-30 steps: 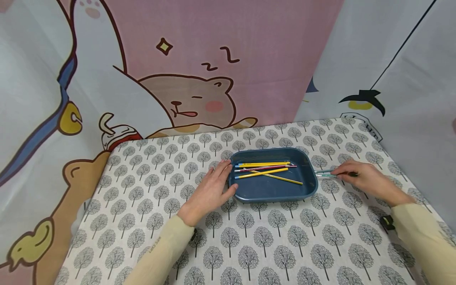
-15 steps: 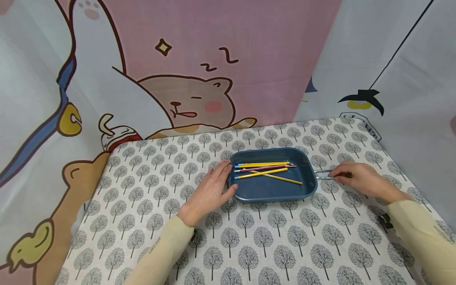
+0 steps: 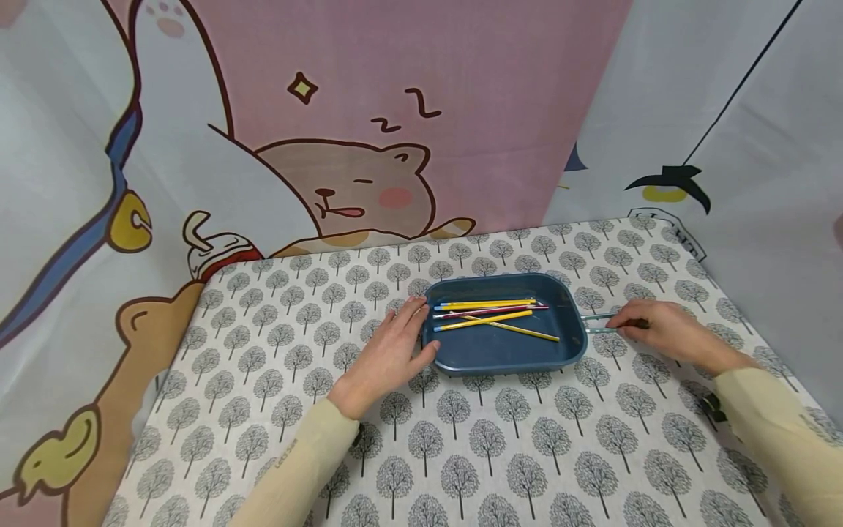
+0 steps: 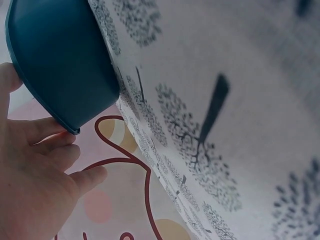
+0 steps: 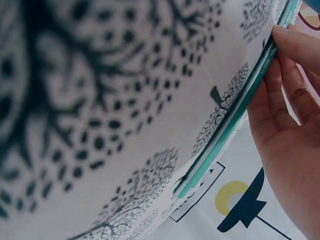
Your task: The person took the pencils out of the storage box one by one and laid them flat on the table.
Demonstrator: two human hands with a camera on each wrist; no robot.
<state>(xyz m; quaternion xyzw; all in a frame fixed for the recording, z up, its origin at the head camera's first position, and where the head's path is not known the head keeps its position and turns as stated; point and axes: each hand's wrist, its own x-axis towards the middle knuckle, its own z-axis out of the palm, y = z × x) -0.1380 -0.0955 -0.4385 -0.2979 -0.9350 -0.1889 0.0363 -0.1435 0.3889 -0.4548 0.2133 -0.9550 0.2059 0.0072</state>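
Observation:
A dark blue rectangular tray [image 3: 507, 364] stands on the tablecloth with several yellow pencils [image 3: 514, 316] and a dark red one [image 3: 487, 312] lying loosely in it. My left hand [image 3: 385, 355] rests against the tray's left end, fingers fairly straight; in the left wrist view its fingertips touch the rim. To the right of the tray, my right hand [image 3: 668, 331] pinches slim green pencils [image 5: 222, 137] between thumb and fingers, low over the cloth. In the head view two green lengths [image 3: 601, 330] stretch between the tray's right wall and the hand, which partly hides them.
The tablecloth [image 3: 461, 439] is white with printed trees. Behind it hangs a cartoon-printed curtain [image 3: 514, 110], and another pale curtain [image 3: 777, 183] borders the right side. A dark wrist device [image 3: 713, 406] shows under the right sleeve.
Over the first half second my right hand shifted slightly left and the green pencils spread apart into two lines. Since then almost nothing has moved; the left hand and tray hold their place.

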